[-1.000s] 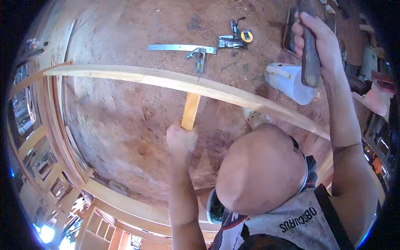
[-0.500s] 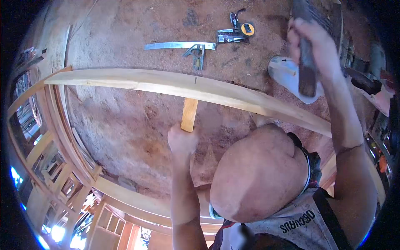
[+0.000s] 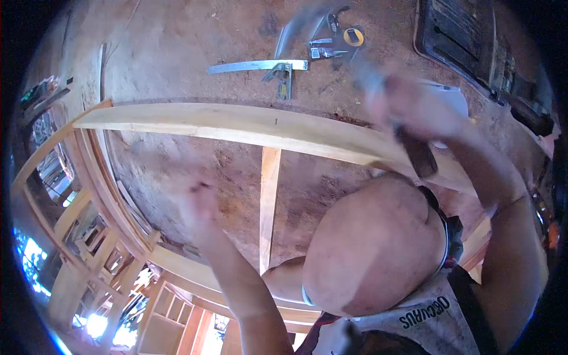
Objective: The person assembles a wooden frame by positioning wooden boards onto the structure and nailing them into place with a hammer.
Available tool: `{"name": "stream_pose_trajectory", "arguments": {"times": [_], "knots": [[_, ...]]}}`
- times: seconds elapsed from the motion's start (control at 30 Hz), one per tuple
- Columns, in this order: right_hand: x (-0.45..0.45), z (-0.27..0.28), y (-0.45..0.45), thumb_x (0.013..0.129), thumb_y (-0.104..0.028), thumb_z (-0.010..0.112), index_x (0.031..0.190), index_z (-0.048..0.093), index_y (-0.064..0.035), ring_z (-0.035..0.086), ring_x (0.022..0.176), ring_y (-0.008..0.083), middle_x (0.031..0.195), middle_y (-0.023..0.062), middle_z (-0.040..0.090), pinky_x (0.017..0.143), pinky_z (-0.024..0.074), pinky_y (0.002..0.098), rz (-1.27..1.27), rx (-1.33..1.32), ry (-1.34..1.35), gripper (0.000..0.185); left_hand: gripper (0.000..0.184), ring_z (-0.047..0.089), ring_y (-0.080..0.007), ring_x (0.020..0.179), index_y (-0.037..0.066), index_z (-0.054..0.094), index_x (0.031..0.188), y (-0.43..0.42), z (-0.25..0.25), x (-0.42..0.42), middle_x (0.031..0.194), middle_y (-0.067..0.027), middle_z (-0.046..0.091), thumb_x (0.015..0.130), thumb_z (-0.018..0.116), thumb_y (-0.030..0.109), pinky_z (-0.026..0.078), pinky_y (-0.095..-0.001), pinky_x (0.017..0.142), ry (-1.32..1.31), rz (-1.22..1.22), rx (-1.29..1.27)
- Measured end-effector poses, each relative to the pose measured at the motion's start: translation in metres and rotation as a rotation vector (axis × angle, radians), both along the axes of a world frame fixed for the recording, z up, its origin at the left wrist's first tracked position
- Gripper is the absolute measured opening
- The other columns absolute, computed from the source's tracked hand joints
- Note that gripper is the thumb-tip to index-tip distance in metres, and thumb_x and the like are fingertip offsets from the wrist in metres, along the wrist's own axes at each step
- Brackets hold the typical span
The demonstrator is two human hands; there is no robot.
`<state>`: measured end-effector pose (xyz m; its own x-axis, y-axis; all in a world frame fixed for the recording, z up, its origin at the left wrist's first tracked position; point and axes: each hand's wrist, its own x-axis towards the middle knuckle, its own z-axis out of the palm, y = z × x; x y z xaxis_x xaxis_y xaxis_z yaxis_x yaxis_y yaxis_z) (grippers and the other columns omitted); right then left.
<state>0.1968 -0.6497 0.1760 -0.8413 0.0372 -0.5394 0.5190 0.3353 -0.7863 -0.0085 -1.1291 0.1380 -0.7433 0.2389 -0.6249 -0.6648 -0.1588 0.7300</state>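
Note:
My right hand (image 3: 423, 109), smeared by motion, is wrapped round the dark handle of a hammer (image 3: 419, 155). The blurred hammer head reaches out over the ground near the tape measure. Below it runs a long pale wooden beam (image 3: 231, 123) with a short dark mark on its face. A narrow wooden crosspiece (image 3: 270, 204) meets the beam's underside near the middle and runs toward my body. My left hand (image 3: 201, 198) is in the air left of the crosspiece, apart from it; its fingers are too blurred to read.
A combination square (image 3: 284, 74) lies on the dirt floor beyond the beam. Near it are a yellow tape measure (image 3: 353, 37) and a small packet (image 3: 324, 52). A black case (image 3: 452, 41) lies at upper right. Wooden frames (image 3: 89, 236) stand at left. My bent knee (image 3: 367, 242) is close to the beam.
My left hand has let go of the crosspiece and moved left. My right hand has come down and leftward, with the hammer swung round so its head points up and left.

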Motion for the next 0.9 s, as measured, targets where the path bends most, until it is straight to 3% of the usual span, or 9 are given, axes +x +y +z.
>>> {"name": "stream_pose_trajectory", "arguments": {"times": [0.03,0.1,0.17,0.3,0.47,0.57,0.63,0.73,0.9], "knots": [[0.003,0.000,-0.012,0.096,-0.034,0.062,0.124,0.057,-0.0020,0.064,0.078,0.0217,0.080,0.0077,0.061,0.073,0.0518,0.0365,0.164,0.026,0.026,0.042,0.023,0.057,-0.0183,0.084,-0.004,0.061,0.107,-0.015,-0.006,-0.036,0.108,-0.0147,0.065,0.084,0.058,-0.002,0.051,-0.0359,0.082,-0.012,-0.028,0.121],[0.002,0.001,-0.014,0.096,-0.035,0.063,0.131,0.056,-0.0011,0.066,0.079,0.0228,0.081,0.0085,0.061,0.074,0.0545,0.0372,0.240,-0.027,0.034,0.048,0.041,0.056,-0.0232,0.091,-0.010,0.051,0.128,0.071,0.069,-0.065,0.117,-0.0210,0.061,0.087,0.045,-0.011,0.050,-0.0380,0.089,-0.136,0.556,0.300],[-0.004,0.006,0.004,0.097,-0.035,0.062,0.127,0.056,-0.0022,0.064,0.072,0.0197,0.080,0.0067,0.061,0.067,0.0536,0.0340,0.030,-0.250,-0.019,0.045,0.049,0.055,-0.0262,0.101,-0.013,0.038,0.139,0.095,0.109,-0.087,0.127,-0.0257,0.055,0.091,0.036,-0.015,0.049,-0.0368,0.094,-0.042,0.292,0.508],[-0.025,-0.002,0.039,0.098,-0.036,0.062,0.114,0.057,-0.0056,0.058,0.056,0.0109,0.076,0.0019,0.059,0.052,0.0484,0.0258,-0.571,-0.519,0.115,0.035,0.046,0.053,-0.0292,0.110,-0.017,0.035,0.140,0.122,0.136,-0.106,0.131,-0.0279,0.053,0.094,0.037,-0.013,0.047,-0.0376,0.099,0.182,-0.016,0.383],[0.007,-0.050,-0.008,0.099,-0.037,0.061,0.094,0.062,-0.0063,0.062,0.065,0.0141,0.073,0.0035,0.062,0.059,0.0496,0.0296,-0.192,-0.278,0.174,0.031,0.041,0.059,-0.0366,0.118,-0.025,0.029,0.130,0.195,0.088,-0.121,0.125,-0.0322,0.053,0.097,0.049,-0.013,0.054,-0.0396,0.105,0.256,-0.072,-0.008],[0.003,-0.057,0.000,0.100,-0.036,0.059,0.089,0.062,-0.0062,0.057,0.052,0.0115,0.063,0.0019,0.059,0.049,0.0459,0.0277,0.148,0.105,0.578,0.032,0.035,0.064,-0.0384,0.114,-0.022,0.033,0.119,0.235,0.052,-0.112,0.119,-0.0329,0.055,0.096,0.056,-0.010,0.059,-0.0411,0.102,0.251,-0.097,-0.196],[-0.019,-0.017,0.030,0.098,-0.036,0.057,0.086,0.059,-0.0085,0.055,0.055,0.0106,0.068,0.0037,0.059,0.051,0.0468,0.0267,-0.297,-0.585,-0.073,0.030,0.029,0.068,-0.0373,0.105,-0.018,0.037,0.110,0.243,0.037,-0.103,0.115,-0.0307,0.056,0.095,0.060,-0.008,0.062,-0.0436,0.095,0.308,-0.191,-0.292],[-0.034,-0.024,0.048,0.102,-0.033,0.052,0.098,0.058,-0.0070,0.055,0.053,0.0114,0.066,0.0023,0.057,0.049,0.0460,0.0281,-0.743,-0.470,-0.036,0.028,0.028,0.070,-0.0324,0.097,-0.015,0.039,0.111,0.236,0.021,-0.097,0.108,-0.0240,0.061,0.097,0.061,-0.002,0.064,-0.0425,0.086,0.301,-0.300,-0.292],[-0.018,-0.012,0.005,0.100,-0.037,0.056,0.102,0.059,-0.0048,0.057,0.056,0.0122,0.069,0.0038,0.060,0.052,0.0468,0.0297,-0.303,-0.454,-0.086,0.032,0.022,0.070,-0.0312,0.095,-0.009,0.052,0.101,0.239,-0.009,-0.092,0.097,-0.0201,0.064,0.099,0.061,0.011,0.059,-0.0444,0.085,0.349,-0.480,-0.673]]}}
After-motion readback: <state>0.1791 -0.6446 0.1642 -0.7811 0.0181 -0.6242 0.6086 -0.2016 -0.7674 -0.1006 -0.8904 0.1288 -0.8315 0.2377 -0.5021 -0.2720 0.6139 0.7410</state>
